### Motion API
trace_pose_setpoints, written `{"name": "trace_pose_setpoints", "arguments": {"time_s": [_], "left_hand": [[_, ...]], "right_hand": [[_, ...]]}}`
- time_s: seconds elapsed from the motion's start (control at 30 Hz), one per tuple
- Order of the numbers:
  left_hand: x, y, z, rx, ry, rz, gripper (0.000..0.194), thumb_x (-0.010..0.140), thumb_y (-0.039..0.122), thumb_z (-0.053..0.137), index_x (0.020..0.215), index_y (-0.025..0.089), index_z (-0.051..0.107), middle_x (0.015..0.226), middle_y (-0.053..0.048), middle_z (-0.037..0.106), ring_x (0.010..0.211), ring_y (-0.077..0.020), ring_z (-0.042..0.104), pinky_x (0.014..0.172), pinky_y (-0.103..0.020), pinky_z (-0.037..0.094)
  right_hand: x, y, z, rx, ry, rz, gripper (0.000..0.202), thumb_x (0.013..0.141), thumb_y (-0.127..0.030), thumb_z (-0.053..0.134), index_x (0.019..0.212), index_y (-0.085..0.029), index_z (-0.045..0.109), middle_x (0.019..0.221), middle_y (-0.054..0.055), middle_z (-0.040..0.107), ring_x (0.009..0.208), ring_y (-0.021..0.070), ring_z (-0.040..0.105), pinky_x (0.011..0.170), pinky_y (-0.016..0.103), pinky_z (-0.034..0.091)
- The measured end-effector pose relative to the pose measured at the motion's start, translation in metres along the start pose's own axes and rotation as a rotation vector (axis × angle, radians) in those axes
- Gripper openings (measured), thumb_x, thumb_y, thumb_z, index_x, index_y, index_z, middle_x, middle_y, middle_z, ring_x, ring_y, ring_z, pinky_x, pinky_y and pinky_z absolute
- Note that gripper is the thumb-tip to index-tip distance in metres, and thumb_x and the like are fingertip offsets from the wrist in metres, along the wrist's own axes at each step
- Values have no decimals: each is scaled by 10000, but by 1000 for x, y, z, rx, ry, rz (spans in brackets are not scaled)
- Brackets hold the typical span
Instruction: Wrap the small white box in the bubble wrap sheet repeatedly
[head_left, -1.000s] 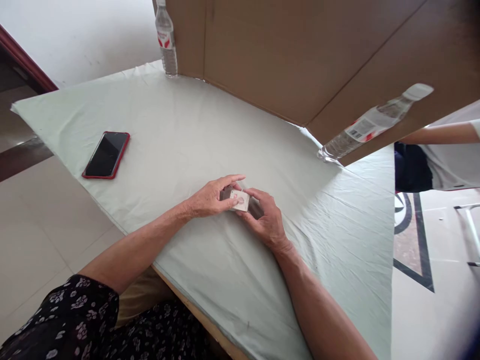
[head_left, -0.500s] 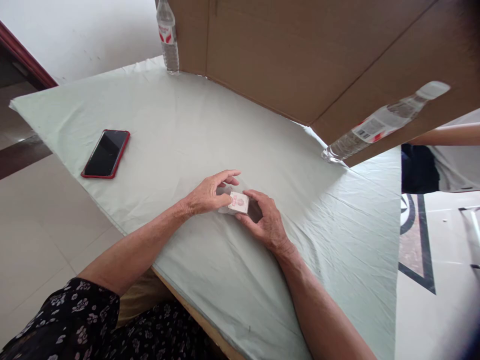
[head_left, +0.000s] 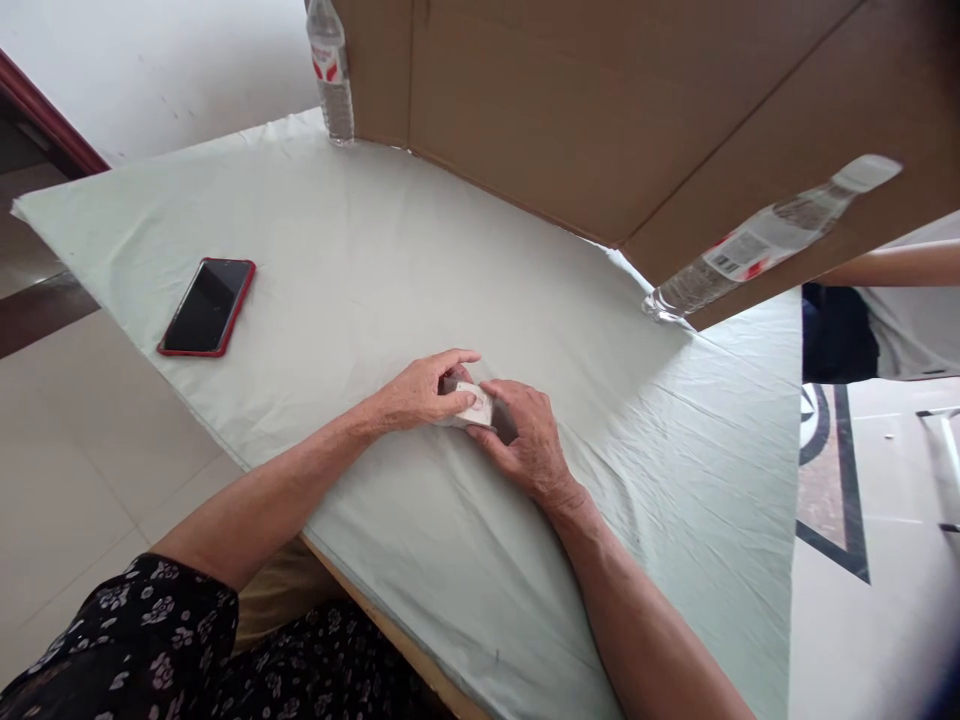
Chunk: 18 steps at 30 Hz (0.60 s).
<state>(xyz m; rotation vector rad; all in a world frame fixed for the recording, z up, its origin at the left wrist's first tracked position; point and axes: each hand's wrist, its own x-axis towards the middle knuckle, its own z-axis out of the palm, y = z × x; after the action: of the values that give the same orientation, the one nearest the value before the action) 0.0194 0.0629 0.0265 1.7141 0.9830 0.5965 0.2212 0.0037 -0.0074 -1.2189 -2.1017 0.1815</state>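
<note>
A small white box with faint reddish print on top sits between my hands, low over the cloth. My left hand is closed on its left side: the thumb lies across the top, the index finger stretches out past it, and the other fingers curl behind. From the right, my right hand grips the box between thumb and fingers. Something clear or greyish shows around the box's left end, partly covered by my left hand; I cannot make out what it is.
A phone in a red case lies on the pale green tablecloth at left. Upright brown cardboard stands along the far side, with a water bottle and another bottle against it. Another person's arm shows at right.
My left thumb has slid right across the top of the box, covering more of its print. The left fingers have drawn in closer around it. My right hand keeps nearly the same place.
</note>
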Motion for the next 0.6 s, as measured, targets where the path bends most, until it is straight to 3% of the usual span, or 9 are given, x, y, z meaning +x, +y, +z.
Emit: {"name": "trace_pose_setpoints", "arguments": {"time_s": [0.27, 0.37, 0.5, 0.6], "left_hand": [[-3, 2, -7, -40, -86, 71, 756, 754, 304, 639, 1475, 200, 435, 1308, -114, 606, 1089, -243, 600, 904, -379, 506], [-3, 0, -5, 3, -106, 125, 848, 704, 236, 651, 1510, 216, 387, 1369, -124, 568, 1166, -274, 573, 956, -410, 492], [-3, -4, 1, 20, -111, 162, 872, 704, 176, 609, 1533, 220, 345, 1281, -106, 612, 1054, -232, 616, 908, -372, 504], [-2, -6, 4, 24, -97, 211, 886, 704, 158, 594, 1542, 232, 316, 1230, -91, 637, 996, -205, 617, 878, -352, 500]], "right_hand": [[-1, 1, -1, -15, 109, 18, 448, 856, -354, 686, 1274, -261, 553, 1166, 111, 708, 1073, 310, 660, 909, 493, 488], [-2, 4, -3, 14, 87, 31, 455, 851, -358, 702, 1272, -256, 562, 1171, 113, 706, 1081, 305, 658, 919, 490, 495], [-2, 2, -6, 95, 70, 90, 463, 881, -415, 665, 1312, -279, 563, 1314, 121, 646, 1238, 316, 589, 1030, 535, 455], [-1, -2, -11, 128, 132, 148, 295, 919, -401, 620, 1196, -304, 650, 1357, 96, 622, 1276, 298, 569, 1051, 528, 452]]}}
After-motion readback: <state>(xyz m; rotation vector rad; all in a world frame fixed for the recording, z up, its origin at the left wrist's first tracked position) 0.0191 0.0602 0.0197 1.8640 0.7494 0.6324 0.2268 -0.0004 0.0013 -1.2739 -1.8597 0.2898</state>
